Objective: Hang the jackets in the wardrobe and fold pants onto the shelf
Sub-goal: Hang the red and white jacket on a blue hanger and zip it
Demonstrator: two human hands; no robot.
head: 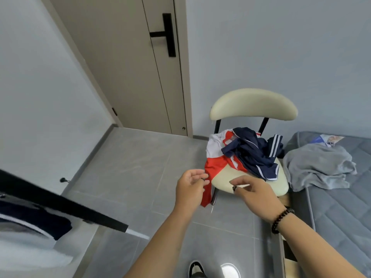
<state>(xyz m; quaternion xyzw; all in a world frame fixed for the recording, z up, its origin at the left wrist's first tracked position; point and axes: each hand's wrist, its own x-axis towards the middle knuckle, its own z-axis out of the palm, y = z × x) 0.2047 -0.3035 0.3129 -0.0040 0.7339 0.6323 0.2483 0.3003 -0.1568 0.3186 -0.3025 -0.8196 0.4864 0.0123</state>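
Clothes lie heaped on the cream chair (pixel 251 177) — a red-and-white jacket (pixel 215 157) trailing off the near-left edge of the seat, navy striped pants (pixel 255 155) tangled on top. Both hands reach in empty: the left hand (pixel 190 187) hovers just beside the hanging red cloth, fingers loosely curled, the right hand (pixel 255 191) is over the seat front, fingers relaxed. Since the 2 garments overlap, pulling the jacket would probably drag the pants onto the floor. A grey blanket (pixel 319 167) lies on the bed at right — not part of the job.
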